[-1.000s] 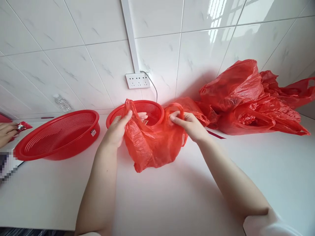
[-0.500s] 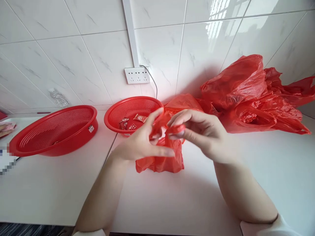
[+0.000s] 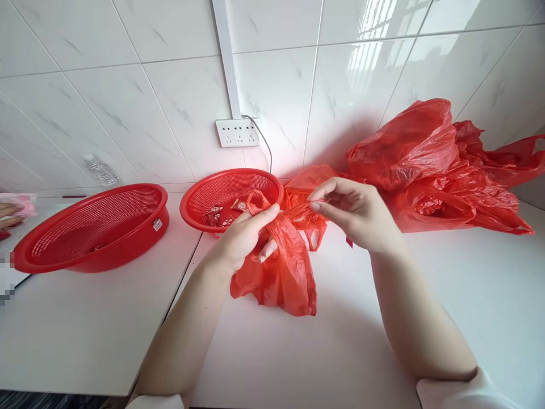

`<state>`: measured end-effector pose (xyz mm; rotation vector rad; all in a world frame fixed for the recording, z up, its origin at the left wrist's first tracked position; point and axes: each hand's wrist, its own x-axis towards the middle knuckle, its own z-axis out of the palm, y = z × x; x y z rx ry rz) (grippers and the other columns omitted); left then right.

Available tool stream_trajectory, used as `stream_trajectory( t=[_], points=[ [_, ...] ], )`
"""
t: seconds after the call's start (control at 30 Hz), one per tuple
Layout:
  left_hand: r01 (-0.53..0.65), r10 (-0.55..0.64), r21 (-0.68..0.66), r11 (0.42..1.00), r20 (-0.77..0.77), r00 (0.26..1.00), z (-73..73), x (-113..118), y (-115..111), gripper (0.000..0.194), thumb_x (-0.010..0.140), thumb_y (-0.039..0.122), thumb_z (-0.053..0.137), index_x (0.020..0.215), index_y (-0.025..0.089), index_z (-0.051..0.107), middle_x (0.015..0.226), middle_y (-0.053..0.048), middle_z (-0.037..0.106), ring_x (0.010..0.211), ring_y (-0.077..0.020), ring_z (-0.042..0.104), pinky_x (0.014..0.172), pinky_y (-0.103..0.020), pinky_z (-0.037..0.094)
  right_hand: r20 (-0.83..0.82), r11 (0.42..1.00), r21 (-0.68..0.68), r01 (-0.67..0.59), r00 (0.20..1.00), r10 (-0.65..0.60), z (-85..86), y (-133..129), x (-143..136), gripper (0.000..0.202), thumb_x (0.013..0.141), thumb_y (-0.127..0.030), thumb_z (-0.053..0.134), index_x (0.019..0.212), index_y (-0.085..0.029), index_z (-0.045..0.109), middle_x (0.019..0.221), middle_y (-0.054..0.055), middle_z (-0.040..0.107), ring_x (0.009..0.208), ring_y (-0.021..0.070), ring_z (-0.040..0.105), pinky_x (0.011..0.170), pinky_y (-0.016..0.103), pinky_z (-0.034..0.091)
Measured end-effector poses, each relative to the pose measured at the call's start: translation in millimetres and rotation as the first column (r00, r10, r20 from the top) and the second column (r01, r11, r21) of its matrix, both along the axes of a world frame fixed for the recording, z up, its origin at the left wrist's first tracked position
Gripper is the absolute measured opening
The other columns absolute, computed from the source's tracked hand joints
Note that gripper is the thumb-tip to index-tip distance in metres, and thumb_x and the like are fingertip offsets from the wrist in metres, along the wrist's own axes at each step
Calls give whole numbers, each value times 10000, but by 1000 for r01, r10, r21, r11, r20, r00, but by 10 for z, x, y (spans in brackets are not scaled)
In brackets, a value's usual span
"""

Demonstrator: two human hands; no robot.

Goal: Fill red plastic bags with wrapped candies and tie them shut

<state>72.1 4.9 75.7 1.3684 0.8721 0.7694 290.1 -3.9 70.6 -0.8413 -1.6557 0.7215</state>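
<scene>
A small red plastic bag (image 3: pixel 285 272) hangs just over the white table, its neck bunched up. My left hand (image 3: pixel 242 236) is closed around that neck, thumb on top, with one handle loop sticking up behind the thumb. To the right, my right hand (image 3: pixel 357 213) pinches a thin, stretched red end of the bag between thumb and fingertips. A small red tip (image 3: pixel 349 242) shows below the right palm; what it belongs to is hidden. Another loose loop of red plastic (image 3: pixel 315 234) dangles between the hands.
Behind my left hand stands a round red basket (image 3: pixel 196 199) with several small wrapped packets (image 3: pixel 214 216). A larger red basket (image 3: pixel 128 250) is at left. A heap of red plastic bags (image 3: pixel 409 147) lies at right against the tiled wall. Another person's hand (image 3: pixel 8 216) shows far left.
My left hand has closed around the bag's neck, and my right hand has drawn an end of it out to the right. The bag's body hangs lower. The other person's hand has come further into view.
</scene>
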Motion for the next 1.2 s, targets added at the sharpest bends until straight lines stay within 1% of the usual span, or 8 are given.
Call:
stream_trajectory(
  t=[0.13, 0.3, 0.47, 0.57, 0.67, 0.73, 1.0, 1.2],
  points=[
    [-8, 9, -43, 999, 26, 1000, 14, -57, 71, 355, 896, 511, 531, 864, 188, 676, 483, 15, 531, 408, -71, 407, 470, -230, 381, 171, 989, 40, -145, 976, 136, 72, -114, 84, 68, 849, -288, 673, 849, -221, 687, 833, 34, 679, 707, 161, 637, 616, 307, 544],
    [111, -101, -63, 992, 148, 984, -1, -29, 113, 277, 911, 405, 533, 986, 197, 700, 648, 12, 581, 434, -35, 410, 474, -193, 392, 497, 863, -81, -498, 730, 468, 91, -188, -10, 99, 875, -198, 613, 892, -228, 707, 879, 20, 707, 764, 152, 648, 691, 303, 534],
    [199, -174, 267, 943, -114, 978, -21, -31, 60, 341, 962, 439, 438, 955, 186, 666, 541, 46, 457, 376, -56, 400, 382, -202, 307, -32, 977, -46, -208, 978, 206, -111, 32, -228, 241, 912, -395, 583, 776, -204, 636, 753, 8, 660, 677, 126, 618, 653, 266, 526],
    [103, 72, 670, 735, -228, 971, -54, -19, 42, 325, 973, 384, 439, 882, 178, 672, 557, 27, 498, 476, -87, 488, 481, -227, 403, -325, 972, -168, -162, 940, 101, -281, 222, -330, 305, 943, -485, 487, 920, -221, 637, 973, 37, 672, 862, 152, 646, 768, 292, 540],
    [57, 209, 905, 421, -159, 965, -86, 7, 75, 255, 975, 280, 441, 939, 183, 674, 782, -26, 636, 713, -130, 611, 673, -266, 496, -328, 857, -326, -399, 898, 293, -376, 327, -340, 297, 929, -455, 516, 1121, -252, 615, 1043, 40, 667, 887, 170, 655, 744, 304, 545],
    [60, 196, 941, 334, -132, 972, -93, 17, 107, 246, 976, 233, 430, 1055, 195, 660, 980, -57, 660, 879, -151, 636, 785, -294, 517, -286, 818, -323, -476, 873, 395, -381, 333, -310, 311, 888, -372, 604, 1176, -257, 603, 1054, 36, 668, 919, 175, 650, 786, 315, 538],
    [42, 128, 927, 373, -97, 987, -108, 34, 140, 377, 1000, 265, 383, 1341, 248, 542, 1406, -73, 531, 1305, -208, 493, 1078, -388, 434, -201, 920, -144, -363, 922, 332, -224, 233, -174, 207, 845, -387, 675, 918, -194, 699, 924, 32, 685, 893, 164, 633, 877, 328, 493],
    [-27, 218, 789, 614, -137, 966, -207, -54, 114, 460, 994, 427, 368, 1372, 219, 529, 1326, -87, 612, 1190, -221, 600, 1003, -376, 495, -183, 954, -165, -250, 958, 219, -186, 146, -57, 260, 850, -448, 659, 800, -197, 702, 790, 19, 653, 798, 147, 608, 807, 286, 491]
  ],
)
